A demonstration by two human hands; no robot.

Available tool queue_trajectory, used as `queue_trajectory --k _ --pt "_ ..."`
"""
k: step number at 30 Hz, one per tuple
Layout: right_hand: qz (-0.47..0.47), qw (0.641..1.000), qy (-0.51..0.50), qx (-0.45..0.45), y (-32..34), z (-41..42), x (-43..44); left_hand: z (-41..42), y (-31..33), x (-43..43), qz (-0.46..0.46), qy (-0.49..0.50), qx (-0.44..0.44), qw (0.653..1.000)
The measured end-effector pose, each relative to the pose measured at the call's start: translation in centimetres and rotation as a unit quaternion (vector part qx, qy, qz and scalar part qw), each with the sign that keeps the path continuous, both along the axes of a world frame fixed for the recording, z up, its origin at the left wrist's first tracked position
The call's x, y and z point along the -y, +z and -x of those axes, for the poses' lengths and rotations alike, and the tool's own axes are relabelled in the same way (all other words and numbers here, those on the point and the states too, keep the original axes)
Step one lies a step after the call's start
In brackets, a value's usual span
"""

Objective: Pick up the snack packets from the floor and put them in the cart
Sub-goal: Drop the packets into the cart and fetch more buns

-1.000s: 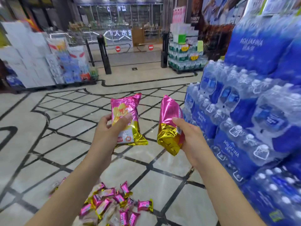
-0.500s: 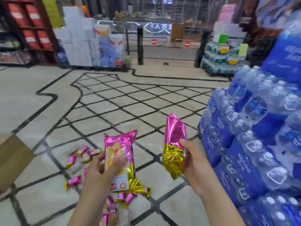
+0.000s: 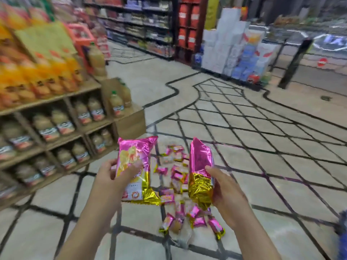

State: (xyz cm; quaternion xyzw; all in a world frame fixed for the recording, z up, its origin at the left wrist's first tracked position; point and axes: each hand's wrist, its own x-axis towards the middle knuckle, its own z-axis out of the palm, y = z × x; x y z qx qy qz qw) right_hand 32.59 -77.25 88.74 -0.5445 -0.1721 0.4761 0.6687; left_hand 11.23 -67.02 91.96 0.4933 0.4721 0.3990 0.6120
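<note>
My left hand (image 3: 112, 177) grips a large pink and gold snack packet (image 3: 136, 166) with its printed face toward me. A second pink and gold packet (image 3: 201, 169) stands edge-on in the grip of my right hand (image 3: 225, 192). Both packets are held at about waist height above the floor. Below and between them, several small pink and gold snack packets (image 3: 180, 186) lie scattered on the tiled floor. No cart is in view.
A wooden shelf unit (image 3: 56, 119) of juice bottles stands close on the left, with a cardboard box (image 3: 129, 122) at its corner. Stacked white cartons (image 3: 231, 44) and store shelving stand farther back. A black post (image 3: 294, 64) rises at right. Tiled floor stretches ahead.
The view has swung left: the blue water packs have left the right side and the juice shelf has come in on the left. Both hands still hold their packets.
</note>
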Motion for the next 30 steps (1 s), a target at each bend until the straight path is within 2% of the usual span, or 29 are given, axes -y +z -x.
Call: queue_trajectory --k 7,16,23,30 --pt "0.008 0.994 0.108 0.019 0.2 9.6 -9.8 12.1 0.1 -4.6 -0.008 0.101 -0.017 0.995" --pt "0.018 0.961 0.276 0.025 -1.6 28.4 -22.5 30.8 -1.9 -10.2 0.012 0.236 -0.026 0.971" --pt "0.035 0.922 0.385 0.02 -3.0 42.1 -29.3 43.5 -3.0 -11.6 0.036 0.347 -0.034 0.936" --pt "0.056 0.877 0.474 0.051 -4.0 52.1 -35.9 51.7 -5.8 -13.5 0.068 0.447 -0.028 0.892"
